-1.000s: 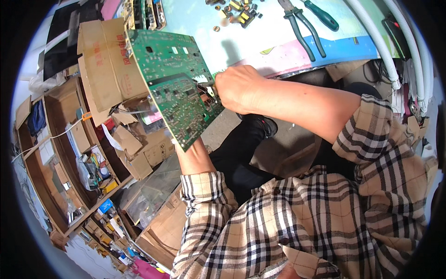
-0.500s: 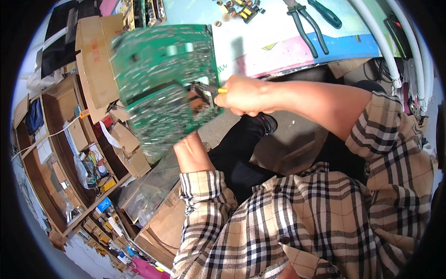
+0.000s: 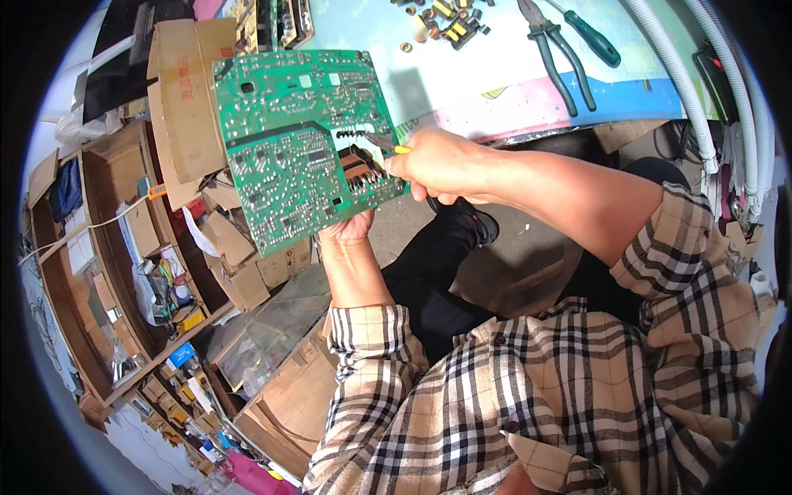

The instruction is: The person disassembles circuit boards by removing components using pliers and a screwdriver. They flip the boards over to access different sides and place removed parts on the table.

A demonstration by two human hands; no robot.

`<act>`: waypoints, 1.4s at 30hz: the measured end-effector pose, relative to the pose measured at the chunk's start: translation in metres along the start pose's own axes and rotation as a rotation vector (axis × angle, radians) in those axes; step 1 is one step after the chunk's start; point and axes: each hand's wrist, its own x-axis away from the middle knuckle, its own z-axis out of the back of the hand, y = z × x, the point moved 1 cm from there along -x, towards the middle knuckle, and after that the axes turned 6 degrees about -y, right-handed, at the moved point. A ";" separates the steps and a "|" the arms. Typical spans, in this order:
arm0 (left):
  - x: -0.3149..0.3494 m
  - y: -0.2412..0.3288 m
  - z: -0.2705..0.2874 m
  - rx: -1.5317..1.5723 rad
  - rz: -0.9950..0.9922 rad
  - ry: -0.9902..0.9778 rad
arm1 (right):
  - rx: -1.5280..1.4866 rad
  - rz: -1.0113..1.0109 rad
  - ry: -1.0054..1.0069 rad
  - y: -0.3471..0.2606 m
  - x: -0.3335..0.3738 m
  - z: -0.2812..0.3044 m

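Table [image 3: 495, 91] bears pliers [image 3: 554, 51], small parts [image 3: 441, 18].

The green circuit board [image 3: 301, 144] is held up in the air, just in front of the table [image 3: 495, 82] edge, tilted, its solder side turned to the viewer. It is rectangular, covered with small silver points. The metal tip of a tool with yellow handle [image 3: 381, 143] touches its right part.
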 end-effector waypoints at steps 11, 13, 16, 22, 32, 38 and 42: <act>-0.009 -0.018 -0.035 0.168 0.140 -0.100 | 0.736 0.188 0.128 -0.001 -0.008 0.019; -0.007 -0.020 -0.042 0.096 0.092 -0.008 | 0.690 0.170 0.003 0.000 -0.010 0.021; -0.005 -0.013 -0.038 0.126 0.059 -0.067 | 0.065 -0.037 -0.213 -0.009 0.003 0.021; 0.006 -0.023 -0.064 -0.467 -0.292 0.190 | 1.241 0.344 0.352 0.002 0.013 0.031; -0.002 -0.030 -0.106 -1.042 -0.233 0.271 | 0.784 0.373 0.004 -0.006 0.009 0.037; -0.001 -0.033 -0.115 -1.587 -0.400 0.334 | 0.567 0.675 -0.071 -0.005 0.027 0.036; -0.006 -0.027 -0.110 -1.672 -0.425 0.484 | 0.996 0.362 0.203 0.004 0.018 0.056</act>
